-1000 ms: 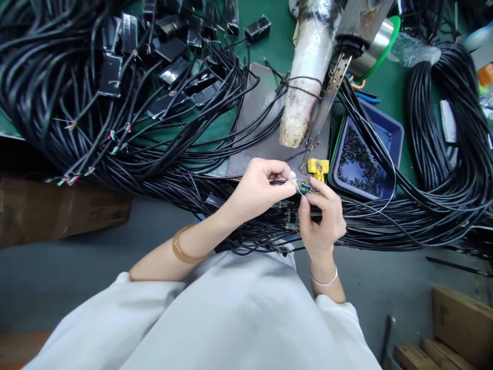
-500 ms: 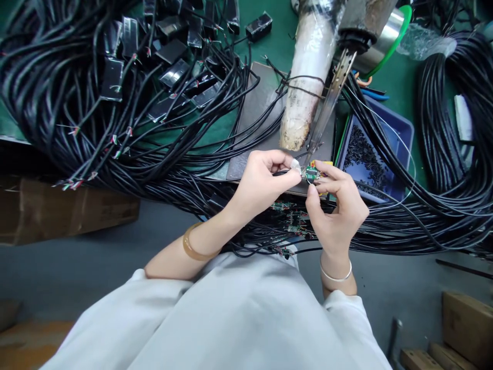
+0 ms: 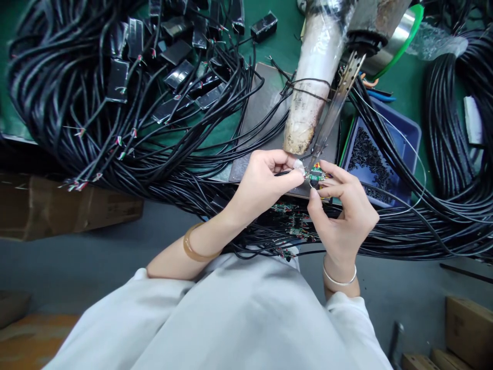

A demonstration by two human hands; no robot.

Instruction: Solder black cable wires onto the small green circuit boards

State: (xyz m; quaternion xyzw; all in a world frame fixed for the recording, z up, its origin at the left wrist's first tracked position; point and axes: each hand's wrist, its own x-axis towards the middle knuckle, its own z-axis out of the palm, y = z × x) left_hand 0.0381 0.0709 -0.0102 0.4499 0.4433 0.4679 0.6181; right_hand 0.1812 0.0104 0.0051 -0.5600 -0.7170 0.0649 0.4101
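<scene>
A small green circuit board (image 3: 315, 176) with fine wires at its ends lies between my two hands. My left hand (image 3: 269, 177) pinches the end of a black cable at the board's left side, a white covering on one fingertip. At the board's right side, my right hand (image 3: 342, 205) has its fingers closed around the thin solder wire and the board's edge; the exact grip is hard to tell. The soldering iron (image 3: 334, 110) points down with its tip just above the board. Beside it on the left hangs a whitish, stained tube (image 3: 308, 97).
Black cables (image 3: 185, 149) with wrapped black blocks (image 3: 117, 79) cover the left of the green table. A blue tray (image 3: 414, 133) of small black pieces stands right, near a cable coil (image 3: 442, 128). More wired boards (image 3: 296, 231) hang by the table's front edge.
The whole view has shifted, so the table's things appear slightly farther right. The right hand's fingers have moved a little against the board; both hands keep their pinching pose.
</scene>
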